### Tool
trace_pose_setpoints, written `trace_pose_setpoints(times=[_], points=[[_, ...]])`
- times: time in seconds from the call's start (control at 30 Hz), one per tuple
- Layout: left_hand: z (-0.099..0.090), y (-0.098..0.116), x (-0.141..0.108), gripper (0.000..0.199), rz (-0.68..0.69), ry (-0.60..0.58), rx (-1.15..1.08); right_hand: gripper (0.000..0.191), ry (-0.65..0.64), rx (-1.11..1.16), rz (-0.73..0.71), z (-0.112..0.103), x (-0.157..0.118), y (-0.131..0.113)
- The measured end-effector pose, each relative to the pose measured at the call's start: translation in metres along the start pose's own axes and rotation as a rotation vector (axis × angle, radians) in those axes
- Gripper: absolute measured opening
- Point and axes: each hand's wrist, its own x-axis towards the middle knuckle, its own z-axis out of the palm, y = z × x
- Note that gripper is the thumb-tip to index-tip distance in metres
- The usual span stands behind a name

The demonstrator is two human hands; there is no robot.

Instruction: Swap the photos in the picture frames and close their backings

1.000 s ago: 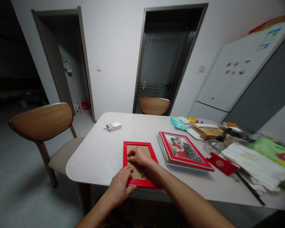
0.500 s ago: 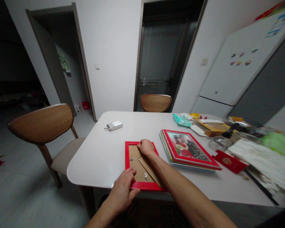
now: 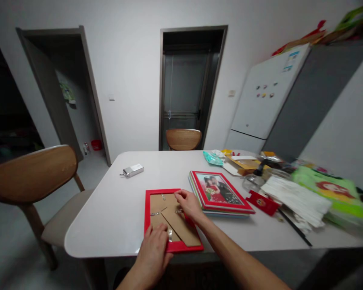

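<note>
A red picture frame lies face down at the table's near edge, showing its brown backing board. An angled stand flap and small metal clips are on the board. My left hand grips the frame's near left part, fingers over the board and thumb by the front rim. At the upper right of the frame, my right hand is closed, thumb and index finger pinched together; what is between them is hidden. Just right of it lies a stack of frames, with a photo in a red frame on top.
A silver-white device lies at the table's left. On the right are a red card, white papers, a dark strip, a teal packet and a green bag. Wooden chairs stand left and behind.
My right hand has shifted from the frame's top edge toward its upper right side, uncovering the top clip. The left hand stays on the near left part. The camera view has swung.
</note>
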Motion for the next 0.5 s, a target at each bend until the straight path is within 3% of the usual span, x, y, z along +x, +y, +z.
trace_pose_setpoints(times=[0.1,0.17,0.2,0.27,0.33,0.4,0.5], points=[[-0.012,-0.004,0.001,0.016,0.037,0.137,-0.121,0.024,0.118,0.372,0.19,-0.023,-0.027,0.003],[-0.02,0.0,0.003,0.011,-0.001,0.238,-0.282,0.025,0.144,0.548,0.321,-0.024,-0.049,0.001],[-0.024,0.004,0.005,0.015,-0.039,0.291,-0.384,0.026,0.107,0.598,0.372,-0.019,-0.059,-0.003],[-0.027,0.016,0.008,0.021,-0.128,0.379,-0.641,0.028,-0.192,0.875,0.546,-0.004,-0.074,-0.012],[-0.026,0.03,0.011,0.028,-0.245,0.427,-0.844,0.028,-0.356,1.132,0.625,0.011,-0.08,-0.023],[-0.024,0.044,0.016,0.031,-0.29,0.447,-0.962,0.028,-0.294,1.33,0.572,0.018,-0.077,-0.033],[-0.029,0.065,0.031,0.037,-0.245,0.528,-1.02,0.029,-0.002,1.401,0.435,0.001,-0.066,-0.038]])
